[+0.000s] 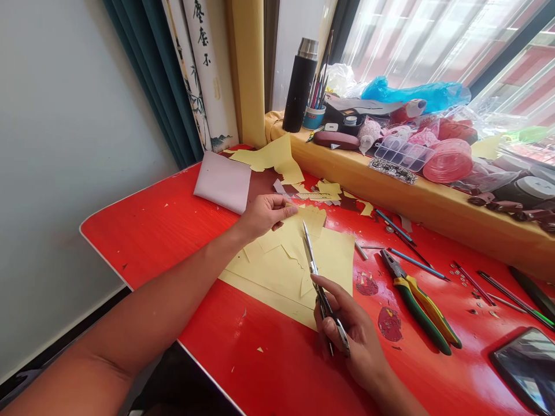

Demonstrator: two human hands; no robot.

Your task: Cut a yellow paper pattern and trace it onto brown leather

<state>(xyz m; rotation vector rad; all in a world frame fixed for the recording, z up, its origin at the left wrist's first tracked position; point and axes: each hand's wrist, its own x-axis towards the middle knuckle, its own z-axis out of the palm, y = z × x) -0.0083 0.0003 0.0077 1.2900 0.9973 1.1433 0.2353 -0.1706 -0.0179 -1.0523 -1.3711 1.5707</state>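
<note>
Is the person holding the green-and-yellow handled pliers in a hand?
No, the green-and-yellow handled pliers lie on the shiny red table, apart from the right hand, which grips a slim metal tool.

Two hands show at lower centre of the frame: one left hand (266,216) and one right hand (351,329), the right holding one pair of scissors (318,283). To their right lie one pair of pliers (420,306) and, in the lower right corner, one phone (529,370). Along the top stand one black thermos (299,86), one cup (314,117) of brushes (318,86), and two rolled scrolls (208,69).
</note>
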